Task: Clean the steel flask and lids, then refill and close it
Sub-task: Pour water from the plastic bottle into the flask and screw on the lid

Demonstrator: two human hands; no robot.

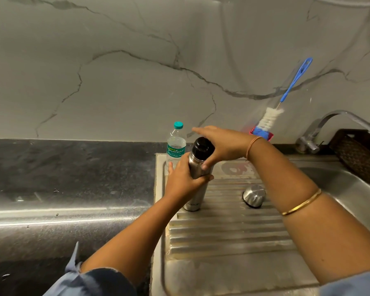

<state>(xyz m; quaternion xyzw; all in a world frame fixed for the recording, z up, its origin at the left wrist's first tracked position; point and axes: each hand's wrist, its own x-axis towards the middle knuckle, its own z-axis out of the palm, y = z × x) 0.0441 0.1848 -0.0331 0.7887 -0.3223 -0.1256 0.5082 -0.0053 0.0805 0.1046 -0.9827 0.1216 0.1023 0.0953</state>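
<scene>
Upright at the drainboard's point(226, 231) far left, the steel flask point(194, 197) is gripped mid-body by the left hand point(184, 180); the right hand point(222, 144) rests straight-fingered over its black lid point(202, 147); smooth steel, likely slippery wet

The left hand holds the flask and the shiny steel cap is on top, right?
No. The left hand holds the flask, but a black lid is on top; the shiny steel cap lies beside it on the drainboard, as the head view shows.
</scene>
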